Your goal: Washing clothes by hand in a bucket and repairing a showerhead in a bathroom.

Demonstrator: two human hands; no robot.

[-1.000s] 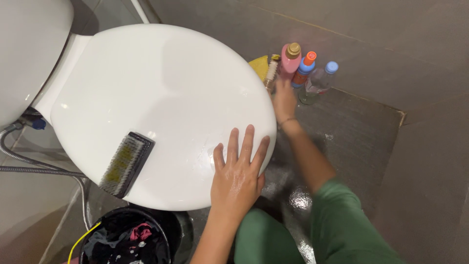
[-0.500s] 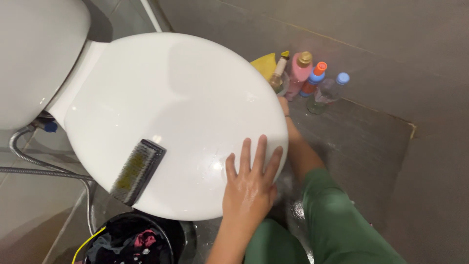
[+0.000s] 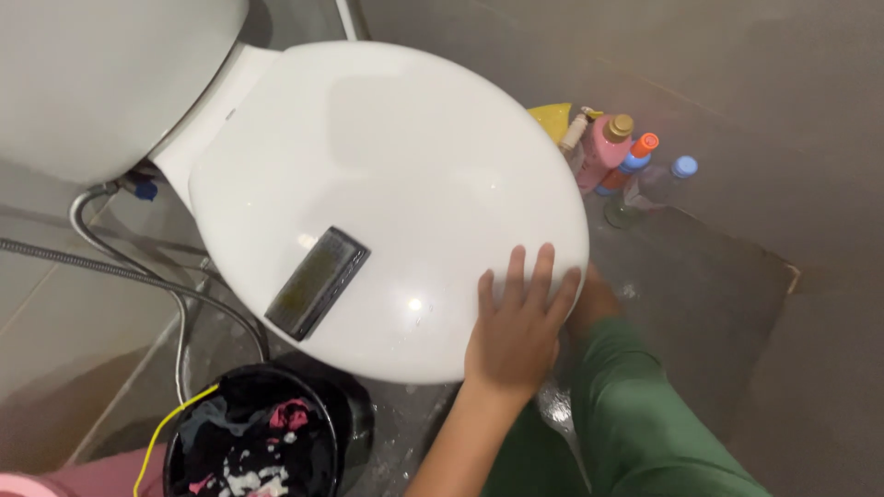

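My left hand [image 3: 518,324] lies flat, fingers spread, on the front right of the closed white toilet lid [image 3: 396,156]; it holds nothing. A dark scrubbing brush [image 3: 318,283] rests bristles-up on the lid, to the left of that hand. My right hand [image 3: 594,299] is blurred and sits low beside the lid's right rim, partly hidden by it; its fingers cannot be made out. A green-clothed limb [image 3: 635,414] fills the lower right.
On the wet grey floor by the wall stand a pink bottle [image 3: 606,149], an orange-capped bottle [image 3: 632,163], a clear blue-capped bottle [image 3: 652,189] and a yellow object [image 3: 552,118]. A black bucket [image 3: 189,414] with cloths sits below the toilet. A metal hose [image 3: 92,260] runs at left.
My right hand has drawn back from the bottles to the lid's rim. The left hand stays flat on the lid. The view has shifted so the toilet sits further right.
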